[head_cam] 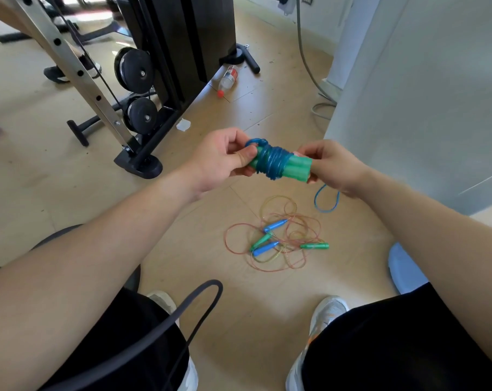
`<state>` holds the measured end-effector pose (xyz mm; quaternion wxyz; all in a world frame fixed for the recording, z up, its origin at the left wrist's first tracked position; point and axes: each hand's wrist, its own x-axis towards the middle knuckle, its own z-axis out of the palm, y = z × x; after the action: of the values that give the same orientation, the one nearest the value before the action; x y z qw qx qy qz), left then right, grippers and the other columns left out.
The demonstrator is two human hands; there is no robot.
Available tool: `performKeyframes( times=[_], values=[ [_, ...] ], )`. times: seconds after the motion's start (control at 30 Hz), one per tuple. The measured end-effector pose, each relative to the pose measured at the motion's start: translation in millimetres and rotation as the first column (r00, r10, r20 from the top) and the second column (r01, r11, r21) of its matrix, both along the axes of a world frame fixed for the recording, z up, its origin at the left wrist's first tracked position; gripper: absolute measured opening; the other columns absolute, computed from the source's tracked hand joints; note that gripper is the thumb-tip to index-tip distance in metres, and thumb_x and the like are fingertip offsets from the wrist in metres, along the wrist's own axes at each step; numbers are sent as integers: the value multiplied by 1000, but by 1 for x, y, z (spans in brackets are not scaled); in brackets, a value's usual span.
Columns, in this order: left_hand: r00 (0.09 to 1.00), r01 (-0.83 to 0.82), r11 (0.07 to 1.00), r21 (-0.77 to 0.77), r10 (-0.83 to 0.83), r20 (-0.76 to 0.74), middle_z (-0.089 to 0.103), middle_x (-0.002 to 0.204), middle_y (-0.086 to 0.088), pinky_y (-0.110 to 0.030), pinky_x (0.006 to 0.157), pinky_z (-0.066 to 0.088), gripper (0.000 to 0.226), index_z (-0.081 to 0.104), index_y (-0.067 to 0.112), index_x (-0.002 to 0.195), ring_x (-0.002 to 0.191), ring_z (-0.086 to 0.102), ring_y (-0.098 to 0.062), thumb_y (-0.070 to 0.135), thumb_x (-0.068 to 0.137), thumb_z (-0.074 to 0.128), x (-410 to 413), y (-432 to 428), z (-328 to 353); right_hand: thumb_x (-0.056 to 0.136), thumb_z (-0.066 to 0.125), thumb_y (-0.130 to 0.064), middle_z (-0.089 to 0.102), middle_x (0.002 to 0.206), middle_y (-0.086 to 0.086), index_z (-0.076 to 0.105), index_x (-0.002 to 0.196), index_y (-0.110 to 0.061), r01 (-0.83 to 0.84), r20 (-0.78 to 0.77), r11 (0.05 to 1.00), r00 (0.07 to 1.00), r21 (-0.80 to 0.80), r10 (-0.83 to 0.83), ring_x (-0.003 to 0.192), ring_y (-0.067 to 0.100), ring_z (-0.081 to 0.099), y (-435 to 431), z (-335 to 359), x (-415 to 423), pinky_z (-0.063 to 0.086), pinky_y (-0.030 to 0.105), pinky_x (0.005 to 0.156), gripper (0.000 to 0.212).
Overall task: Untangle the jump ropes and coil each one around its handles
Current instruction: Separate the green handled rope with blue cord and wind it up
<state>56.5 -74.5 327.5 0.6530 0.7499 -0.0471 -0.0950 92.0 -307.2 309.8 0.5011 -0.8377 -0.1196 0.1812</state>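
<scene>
Both hands hold one bundle above the floor (247,320). The left hand (222,160) pinches one end of the paired green handles (297,168) with curled fingers, likely to keep the blue rope (273,162) wound tight around their middle. The right hand (333,169) grips the other end, and a loose blue tail (327,200) hangs below it, probably the last bit to tuck in. Lower down, a tangle (278,241) of thin ropes and four small handles lies on the floor, not yet sorted.
</scene>
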Motion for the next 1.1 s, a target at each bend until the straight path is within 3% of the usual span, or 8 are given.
performKeyframes(
  times=[0.07,0.13,0.33,0.47,0.6,0.73,0.83,1.1],
  values=[
    [996,-81,993,-85,78,-39,67,80,-6,-25,67,56,15,57,10,87,67,65,-14,1,99,54,1,0,-3,99,54,-13,48,58,3,66,71,-16,-5,-50,1000,999,5,6,51,12,44,9,-6,-5,43,25,54,30],
    [985,-169,982,-86,164,-53,65,84,-9,-25,68,56,12,58,8,90,67,65,-15,3,100,54,3,0,-5,103,47,-22,43,59,2,65,76,-15,-6,-86,1000,996,-5,6,51,13,40,20,-8,-13,46,28,53,33],
    [926,-376,890,257,369,75,70,93,-6,-29,72,61,15,62,4,105,67,70,-10,18,99,60,10,4,-17,101,44,-27,49,60,-1,69,89,-18,-44,50,968,997,-246,58,56,17,51,48,-4,-33,55,36,61,29],
    [923,-384,838,388,347,165,69,85,1,-46,79,60,10,62,13,96,73,72,-17,23,96,64,12,9,-20,98,50,-31,47,58,0,69,91,-11,-99,161,898,970,-429,184,53,18,44,48,7,-37,37,21,50,28],
    [951,-298,795,528,198,239,69,85,5,-37,77,59,9,60,20,91,77,70,-14,24,94,67,8,5,-19,94,55,-30,45,57,1,62,73,-13,-77,256,859,938,-507,235,56,20,41,37,19,-33,30,24,47,28],
    [982,-151,823,547,59,182,69,82,3,-23,67,55,9,61,18,89,67,68,-8,17,94,68,3,-2,-14,85,72,-31,64,65,-11,73,78,-24,-80,255,896,944,-437,209,59,1,54,17,27,-19,39,13,55,10],
    [993,-22,871,490,-39,114,68,79,-2,-20,61,54,10,61,14,87,61,66,-8,11,93,69,0,-6,-15,80,80,-34,68,68,-11,73,77,-26,-68,250,929,954,-363,168,64,5,58,-1,23,-6,46,26,66,11],
    [997,2,975,224,-21,80,67,82,-7,-23,63,55,6,59,5,90,64,67,-9,4,94,64,2,0,-7,90,71,-27,59,54,-10,69,77,-20,-72,120,991,989,-115,86,59,14,52,-15,-1,4,45,30,62,15]
  ],
)
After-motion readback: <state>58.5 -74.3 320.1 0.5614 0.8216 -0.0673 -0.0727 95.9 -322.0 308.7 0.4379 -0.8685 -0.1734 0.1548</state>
